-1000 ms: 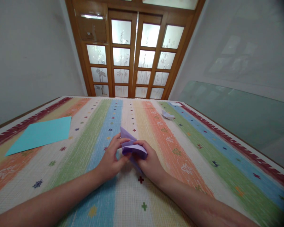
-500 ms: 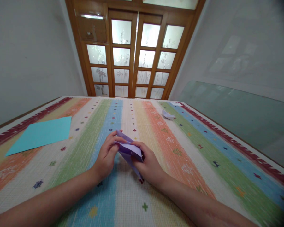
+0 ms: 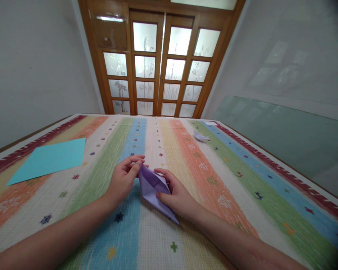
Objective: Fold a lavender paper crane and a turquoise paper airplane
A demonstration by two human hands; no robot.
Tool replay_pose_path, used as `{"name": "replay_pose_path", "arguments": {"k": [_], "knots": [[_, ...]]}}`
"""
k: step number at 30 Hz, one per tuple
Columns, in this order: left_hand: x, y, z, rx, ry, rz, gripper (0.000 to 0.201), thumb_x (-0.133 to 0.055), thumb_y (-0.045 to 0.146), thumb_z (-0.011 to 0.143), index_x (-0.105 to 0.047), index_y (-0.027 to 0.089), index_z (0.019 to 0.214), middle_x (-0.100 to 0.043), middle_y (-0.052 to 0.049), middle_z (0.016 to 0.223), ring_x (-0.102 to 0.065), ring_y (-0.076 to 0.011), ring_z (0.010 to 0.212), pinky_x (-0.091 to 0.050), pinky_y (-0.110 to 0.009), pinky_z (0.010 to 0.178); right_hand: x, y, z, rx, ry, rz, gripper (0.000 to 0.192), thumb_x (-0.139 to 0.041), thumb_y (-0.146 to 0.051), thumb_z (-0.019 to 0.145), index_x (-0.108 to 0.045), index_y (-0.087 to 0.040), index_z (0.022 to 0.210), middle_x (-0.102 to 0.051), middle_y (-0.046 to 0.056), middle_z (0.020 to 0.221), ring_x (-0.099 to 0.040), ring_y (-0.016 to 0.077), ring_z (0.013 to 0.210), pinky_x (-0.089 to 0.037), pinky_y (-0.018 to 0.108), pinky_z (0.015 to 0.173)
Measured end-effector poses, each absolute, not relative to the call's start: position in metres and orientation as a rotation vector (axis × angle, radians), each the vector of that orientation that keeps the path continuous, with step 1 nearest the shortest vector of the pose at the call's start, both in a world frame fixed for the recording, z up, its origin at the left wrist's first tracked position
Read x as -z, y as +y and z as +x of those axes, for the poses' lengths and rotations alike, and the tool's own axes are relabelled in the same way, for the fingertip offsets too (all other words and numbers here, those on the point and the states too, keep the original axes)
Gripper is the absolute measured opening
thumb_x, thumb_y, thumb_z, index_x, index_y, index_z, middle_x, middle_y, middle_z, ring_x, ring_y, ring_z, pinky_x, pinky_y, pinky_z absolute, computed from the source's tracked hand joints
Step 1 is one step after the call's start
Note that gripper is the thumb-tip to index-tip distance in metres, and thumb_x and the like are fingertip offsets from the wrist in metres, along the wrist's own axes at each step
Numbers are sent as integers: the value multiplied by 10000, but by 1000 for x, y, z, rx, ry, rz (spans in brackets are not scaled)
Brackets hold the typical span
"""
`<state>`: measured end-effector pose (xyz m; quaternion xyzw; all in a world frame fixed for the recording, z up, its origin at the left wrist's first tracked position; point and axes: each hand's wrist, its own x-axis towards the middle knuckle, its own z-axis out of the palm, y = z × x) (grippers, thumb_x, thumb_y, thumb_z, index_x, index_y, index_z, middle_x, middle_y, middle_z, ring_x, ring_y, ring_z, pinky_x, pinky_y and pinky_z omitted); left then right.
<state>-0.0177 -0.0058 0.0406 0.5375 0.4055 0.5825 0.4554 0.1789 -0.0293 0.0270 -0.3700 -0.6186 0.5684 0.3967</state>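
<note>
A striped mat (image 3: 236,157) is spread out, backed by a wooden door (image 3: 160,63). A blue sheet (image 3: 49,159) is laid flat at the far left, well apart from the hands. A folded purple paper (image 3: 154,189) is held at mid-mat: its far tip is pinched by the left hand (image 3: 124,180), its right side gripped by the right hand (image 3: 178,195). A small white fold (image 3: 200,137) is seen farther off.

Both forearms are bare up to the frame edge, with no sleeve showing. The left hand (image 3: 123,180) and right hand (image 3: 178,195) wear no gloves, rings, watch or band; nails are short and unpainted.
</note>
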Motion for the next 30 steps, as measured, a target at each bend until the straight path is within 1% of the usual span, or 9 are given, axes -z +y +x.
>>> {"name": "replay_pose_path", "arguments": {"k": [2, 4, 8, 12, 14, 17, 22, 25, 30], "knots": [[-40, -4, -18, -1411, 1020, 1336, 338, -678, 464, 882, -673, 165, 1037, -676, -45, 939, -629, -123, 657, -574, -256, 600, -26, -29, 179, -1471, -1552, -937, 711, -600, -84, 676, -475, -264, 1353, -631, 38, 1095, -593, 175, 836, -448, 294, 682], [-40, -3, -19, -1397, 1030, 1347, 355, -688, 466, 872, -644, 165, 1054, -676, -38, 889, -616, -124, 634, -559, -240, 547, -25, -29, 180, -1489, -1554, -938, 702, -589, -76, 670, -494, -270, 1338, -626, 29, 1081, -584, 164, 818, -436, 283, 669], [-36, 0, -21, -1342, 1000, 1381, 440, -722, 451, 847, -561, 172, 1148, -701, -96, 1043, -636, -139, 670, -537, -231, 523, -26, -29, 181, -1522, -1550, -983, 680, -576, -66, 665, -525, -276, 1310, -623, 24, 1103, -580, 150, 792, -420, 268, 643], [-31, 0, -21, -1295, 899, 1428, 703, -793, 330, 794, -401, 228, 1368, -687, -98, 1145, -626, -111, 706, -522, -219, 625, -27, -28, 182, -1567, -1480, -1027, 691, -576, -74, 658, -506, -267, 1318, -620, 36, 1125, -584, 143, 752, -416, 263, 607], [-29, -1, -20, -1269, 876, 1439, 743, -786, 282, 793, -364, 247, 1403, -668, -100, 1196, -633, -115, 754, -517, -225, 667, -26, -28, 182, -1557, -1485, -1032, 685, -577, -75, 658, -503, -260, 1313, -619, 35, 1104, -582, 142, 741, -417, 262, 602], [-26, -4, -17, -1240, 897, 1447, 627, -734, 227, 806, -426, 245, 1352, -655, -98, 1224, -665, -153, 834, -522, -262, 710, -24, -28, 183, -1505, -1555, -1024, 678, -568, -63, 668, -501, -259, 1314, -614, 34, 1109, -575, 143, 756, -423, 265, 617], [-28, -7, -16, -1280, 1060, 1576, 212, -649, 168, 809, -662, 189, 1019, -709, -72, 1092, -662, -200, 951, -495, -312, 834, -22, -28, 182, -1373, -1666, -1023, 675, -549, -31, 671, -520, -269, 1303, -587, 34, 1133, -558, 146, 800, -420, 261, 629], [-31, -7, -16, -1328, 1064, 1506, 130, -658, 203, 811, -674, 187, 939, -726, -70, 1075, -658, -204, 959, -495, -306, 820, -22, -28, 182, -1377, -1649, -1019, 673, -541, -28, 667, -517, -271, 1294, -571, 34, 1134, -559, 143, 792, -414, 258, 615], [-34, -7, -16, -1317, 1020, 1309, 108, -688, 265, 789, -636, 171, 809, -735, -81, 1053, -652, -170, 781, -515, -272, 660, -22, -27, 183, -1420, -1611, -996, 639, -530, -32, 680, -508, -264, 1275, -583, 21, 1057, -559, 140, 769, -406, 251, 600]]}}
